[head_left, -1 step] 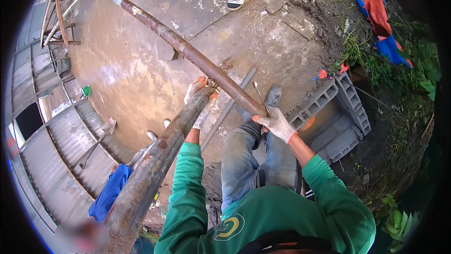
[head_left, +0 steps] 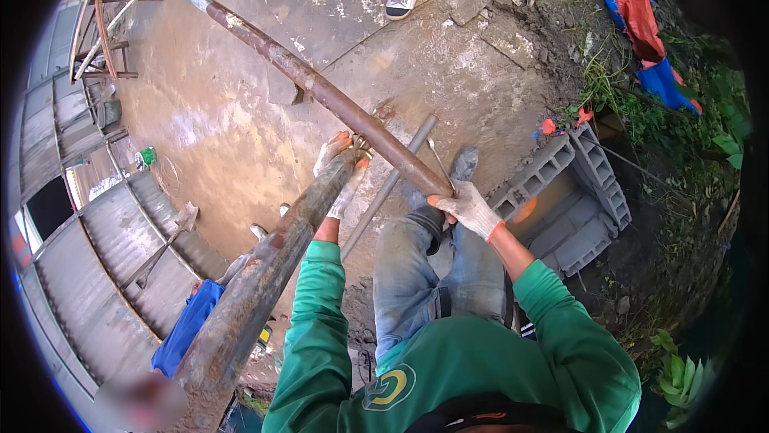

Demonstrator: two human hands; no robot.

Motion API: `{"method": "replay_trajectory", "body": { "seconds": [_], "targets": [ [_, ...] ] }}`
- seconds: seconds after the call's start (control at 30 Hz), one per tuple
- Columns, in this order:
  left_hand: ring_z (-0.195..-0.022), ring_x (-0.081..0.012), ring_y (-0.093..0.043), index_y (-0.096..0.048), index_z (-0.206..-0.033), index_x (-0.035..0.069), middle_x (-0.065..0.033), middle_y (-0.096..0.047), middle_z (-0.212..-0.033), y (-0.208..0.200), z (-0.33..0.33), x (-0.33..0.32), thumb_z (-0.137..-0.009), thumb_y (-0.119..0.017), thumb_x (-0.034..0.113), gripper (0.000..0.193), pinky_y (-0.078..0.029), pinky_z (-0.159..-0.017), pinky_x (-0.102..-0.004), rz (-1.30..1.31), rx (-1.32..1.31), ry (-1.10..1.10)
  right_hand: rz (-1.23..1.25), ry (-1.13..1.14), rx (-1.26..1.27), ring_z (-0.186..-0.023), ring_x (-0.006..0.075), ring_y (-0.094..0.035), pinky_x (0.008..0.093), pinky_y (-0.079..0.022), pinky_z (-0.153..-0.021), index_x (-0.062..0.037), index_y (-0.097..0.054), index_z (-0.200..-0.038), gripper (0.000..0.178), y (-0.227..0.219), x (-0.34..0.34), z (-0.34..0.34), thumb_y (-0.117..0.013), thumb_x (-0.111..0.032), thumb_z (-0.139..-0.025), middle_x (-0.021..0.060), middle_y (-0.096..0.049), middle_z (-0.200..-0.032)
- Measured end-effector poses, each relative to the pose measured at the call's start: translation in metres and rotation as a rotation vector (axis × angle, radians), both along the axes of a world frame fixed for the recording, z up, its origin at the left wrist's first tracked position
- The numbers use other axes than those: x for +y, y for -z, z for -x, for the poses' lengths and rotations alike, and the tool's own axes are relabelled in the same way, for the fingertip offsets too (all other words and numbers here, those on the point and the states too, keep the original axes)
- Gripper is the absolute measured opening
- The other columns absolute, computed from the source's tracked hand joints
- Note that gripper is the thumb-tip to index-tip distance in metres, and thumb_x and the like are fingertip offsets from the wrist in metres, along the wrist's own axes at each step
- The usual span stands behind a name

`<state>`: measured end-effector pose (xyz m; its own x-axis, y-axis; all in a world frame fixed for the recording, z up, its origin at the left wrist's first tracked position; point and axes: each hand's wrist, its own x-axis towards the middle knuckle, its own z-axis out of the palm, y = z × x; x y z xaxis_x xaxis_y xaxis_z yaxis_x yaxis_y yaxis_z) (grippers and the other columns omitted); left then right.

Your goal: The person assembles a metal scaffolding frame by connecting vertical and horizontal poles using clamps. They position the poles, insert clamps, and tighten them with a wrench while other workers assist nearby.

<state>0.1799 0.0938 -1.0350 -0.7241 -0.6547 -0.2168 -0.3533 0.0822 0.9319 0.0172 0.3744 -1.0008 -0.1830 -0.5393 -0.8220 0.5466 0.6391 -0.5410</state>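
A long, rusty brown-and-grey metal pipe point(head_left: 320, 88) slopes from the far left down toward me. My right hand point(head_left: 474, 210), in a white glove with orange fingertips, is closed around its near end. A thin metal tool with a rounded end point(head_left: 433, 147) sticks out beside that hand; whether I grip it is hidden. My left hand point(head_left: 349, 193), gloved alike, is closed against a thick rusty pipe point(head_left: 264, 273) near its far end. White-and-orange glove point(head_left: 330, 153) also shows across that pipe; I cannot tell whose. A thinner grey pipe point(head_left: 384, 193) lies beneath.
Hollow concrete blocks point(head_left: 589, 185) form a box at right. A person in a blue shirt point(head_left: 192, 321) is beyond the thick pipe; another person's slides point(head_left: 400, 4) show at top. A shovel point(head_left: 186, 217) and metal sheets point(head_left: 112, 249) lie left, an orange-blue tarp point(head_left: 641, 24) far right.
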Motion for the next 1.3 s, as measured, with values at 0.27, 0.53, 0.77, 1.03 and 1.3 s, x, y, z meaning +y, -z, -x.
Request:
{"method": "replay_trajectory", "body": {
  "seconds": [0.27, 0.53, 0.77, 1.03, 1.3],
  "targets": [
    [-0.129, -0.0253, -0.059, -0.057, -0.143, 0.003, -0.0148, -0.058, -0.142, 0.003, -0.001, 0.014, -0.079, -0.091, 0.003, 0.072, -0.051, -0.111, -0.0395, -0.279, 0.077, -0.315, -0.013, -0.065, 0.019, -0.056, 0.0093, -0.053, 0.0310, -0.042, -0.051, -0.0024, -0.070, -0.113, 0.052, -0.005, -0.001, 0.002, -0.086, -0.045, -0.088, -0.0017, -0.058, -0.068],
    [-0.123, -0.0346, -0.066, -0.057, -0.144, 0.002, -0.0166, -0.066, -0.136, 0.040, -0.017, 0.033, -0.091, -0.079, 0.019, 0.060, -0.058, -0.106, -0.0466, -1.042, 0.200, -0.509, -0.070, -0.073, 0.064, -0.056, 0.0115, -0.056, 0.0327, -0.044, -0.053, -0.0048, -0.071, -0.110, 0.047, 0.000, -0.012, 0.008, -0.086, -0.044, -0.088, -0.0005, -0.058, -0.068],
    [-0.118, -0.0442, -0.066, -0.055, -0.145, 0.000, -0.0280, -0.061, -0.139, -0.006, 0.002, 0.002, -0.100, -0.048, 0.074, 0.087, -0.065, -0.091, -0.0436, -1.622, 0.355, -0.623, -0.040, 0.010, 0.056, -0.054, 0.0090, -0.051, 0.0296, -0.042, -0.051, -0.0017, -0.069, -0.110, 0.037, -0.013, -0.021, 0.006, -0.082, -0.032, -0.093, -0.0013, -0.056, -0.074],
    [-0.075, -0.0281, -0.071, -0.064, -0.129, 0.001, -0.0205, -0.073, -0.108, 0.010, 0.031, -0.053, -0.096, -0.048, 0.078, 0.086, -0.061, -0.058, -0.0411, -1.737, -0.168, -0.229, -0.112, 0.032, 0.087, -0.054, 0.0117, -0.054, 0.0323, -0.043, -0.051, -0.0016, -0.068, -0.110, 0.048, -0.012, -0.020, 0.004, -0.086, -0.041, -0.090, 0.0003, -0.056, -0.070],
    [-0.074, -0.0245, -0.068, -0.068, -0.123, 0.003, -0.0164, -0.072, -0.106, 0.012, 0.036, -0.065, -0.095, -0.050, 0.068, 0.073, -0.053, -0.050, -0.0422, -1.739, -0.402, -0.194, -0.107, 0.012, 0.115, -0.057, 0.0109, -0.055, 0.0325, -0.044, -0.053, -0.0017, -0.069, -0.114, 0.051, -0.014, -0.020, 0.001, -0.086, -0.042, -0.089, 0.0006, -0.057, -0.073]
  ]
}}
